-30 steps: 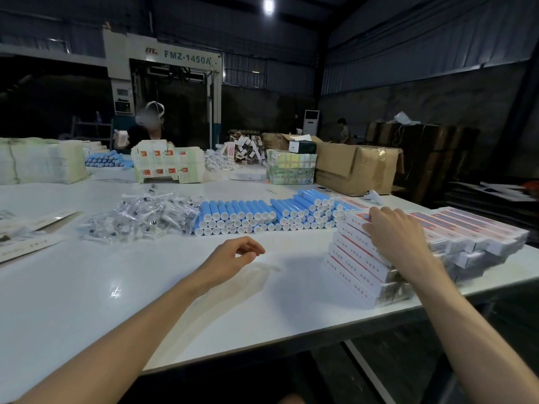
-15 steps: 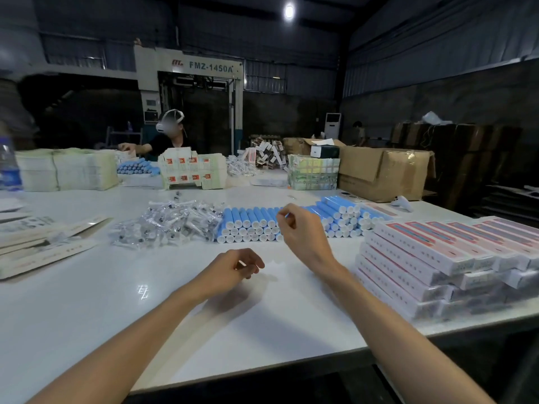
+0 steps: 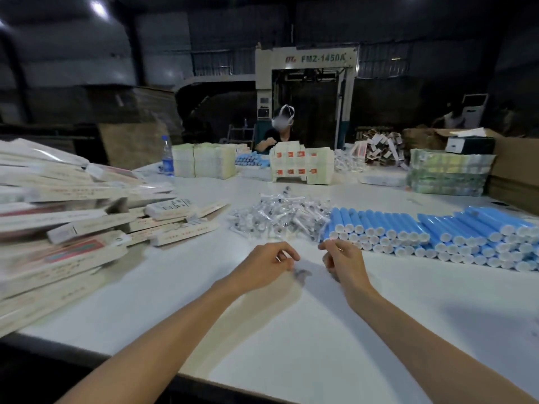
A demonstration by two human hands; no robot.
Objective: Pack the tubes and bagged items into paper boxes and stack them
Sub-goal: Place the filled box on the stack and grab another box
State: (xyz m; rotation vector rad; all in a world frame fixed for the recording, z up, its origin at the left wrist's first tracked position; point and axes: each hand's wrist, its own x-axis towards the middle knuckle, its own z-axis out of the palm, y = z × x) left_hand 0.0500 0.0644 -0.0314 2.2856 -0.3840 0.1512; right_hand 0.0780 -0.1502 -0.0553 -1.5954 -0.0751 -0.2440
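Blue tubes with white caps (image 3: 431, 231) lie in rows on the white table (image 3: 291, 330) at the right. A heap of clear bagged items (image 3: 280, 217) sits just left of them. Flat, unfolded paper boxes (image 3: 73, 225) are piled at the left. My left hand (image 3: 264, 265) hovers over the table's middle with loosely curled fingers and holds nothing. My right hand (image 3: 342, 260) is beside it, close to the front of the tubes, fingers loosely curled, also holding nothing.
Across the table a person (image 3: 278, 132) works behind stacked white packs (image 3: 302, 166). A water bottle (image 3: 167, 156) stands at the back left. Green bundled packs (image 3: 446, 173) and a cardboard carton (image 3: 513, 173) are at the back right.
The view has swung left, so the stack of filled boxes at the right has left the frame. My right hand came back from the tubes to beside my left hand.
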